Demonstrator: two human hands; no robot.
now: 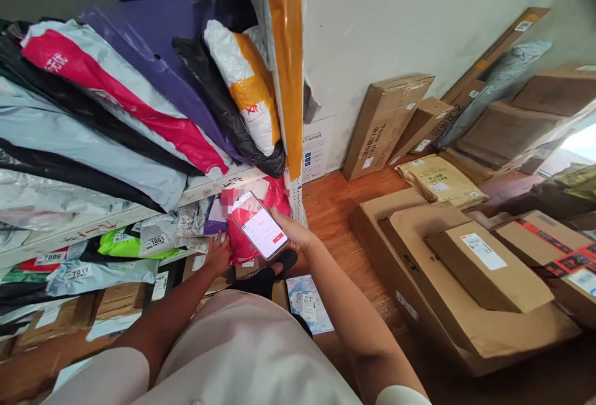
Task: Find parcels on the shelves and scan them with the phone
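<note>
My right hand point(291, 231) is closed around a smartphone point(259, 226), whose lit screen faces up and shows a red picture, a white panel and a red button. Behind the phone lies a bright pink-red plastic parcel bag point(239, 248) on the lower shelf. My left hand point(218, 256) has its fingers stretched out and apart at the left edge of this bag; whether it presses on the bag is hard to tell. Close to those fingers are a small purple parcel point(215, 218) and a grey bag point(189, 222).
On the left, the upper shelf point(218, 182) holds several plastic parcels, including a purple one point(139, 38). Labelled bags point(156, 237) fill the lower shelf. Cardboard boxes point(493, 262) crowd the floor at right. By my feet lies a blue-white parcel point(310, 305).
</note>
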